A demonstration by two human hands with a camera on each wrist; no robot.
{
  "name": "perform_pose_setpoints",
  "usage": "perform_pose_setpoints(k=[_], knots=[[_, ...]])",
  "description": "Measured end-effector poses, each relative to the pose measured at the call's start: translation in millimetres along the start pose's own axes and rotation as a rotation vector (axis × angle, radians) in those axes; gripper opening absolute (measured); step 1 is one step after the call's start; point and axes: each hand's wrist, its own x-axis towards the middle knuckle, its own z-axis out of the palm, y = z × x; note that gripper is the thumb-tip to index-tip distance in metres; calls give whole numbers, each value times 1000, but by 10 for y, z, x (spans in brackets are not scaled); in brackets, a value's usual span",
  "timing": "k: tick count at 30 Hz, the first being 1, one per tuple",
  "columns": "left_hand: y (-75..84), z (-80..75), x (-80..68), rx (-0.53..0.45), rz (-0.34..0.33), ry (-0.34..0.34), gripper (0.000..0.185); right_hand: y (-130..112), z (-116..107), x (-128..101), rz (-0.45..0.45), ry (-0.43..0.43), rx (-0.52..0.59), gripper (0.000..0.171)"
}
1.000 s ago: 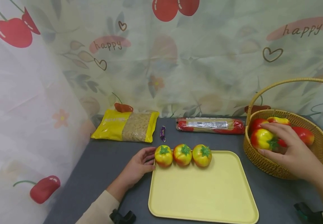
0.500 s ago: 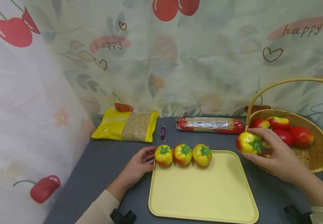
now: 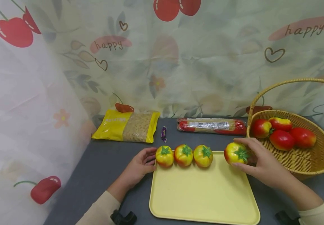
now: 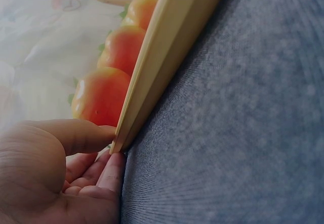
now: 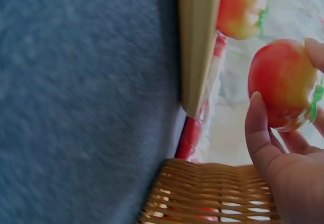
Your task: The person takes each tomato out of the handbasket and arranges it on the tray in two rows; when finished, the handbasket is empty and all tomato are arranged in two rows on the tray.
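My right hand (image 3: 266,164) holds a red-and-yellow tomato (image 3: 236,153) with a green leafy top, between thumb and fingers. It is over the far right corner of the pale yellow tray (image 3: 204,193); in the right wrist view this tomato (image 5: 283,82) is apart from the tray rim (image 5: 195,46). My left hand (image 3: 140,165) pinches the tray's far left corner; the left wrist view shows its thumb (image 4: 83,135) on the rim and fingers below. Along the tray's far edge three similar tomatoes sit in a row: left (image 3: 164,157), middle (image 3: 183,155) and right (image 3: 203,156).
The wicker basket (image 3: 323,156), with a tall handle, stands right of the tray and holds several red and yellow fruits (image 3: 282,140). Behind the tray lie a yellow bag of grains (image 3: 135,128), a small purple-wrapped candy (image 3: 163,134) and a red-ended noodle pack (image 3: 211,125).
My right hand has lifted the tomato out of the basket and carried it left to the tray's far right corner. My left hand has stayed at the tray's corner.
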Motion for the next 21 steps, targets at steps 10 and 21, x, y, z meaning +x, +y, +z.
perform_pose_setpoints(k=[10,21], knots=[[27,5,-16,-1,-6,-5,70,16,82,76,69,-113,6,66],[0,-7,-7,10,-6,-13,71,63,129,132,115,-207,37,69]])
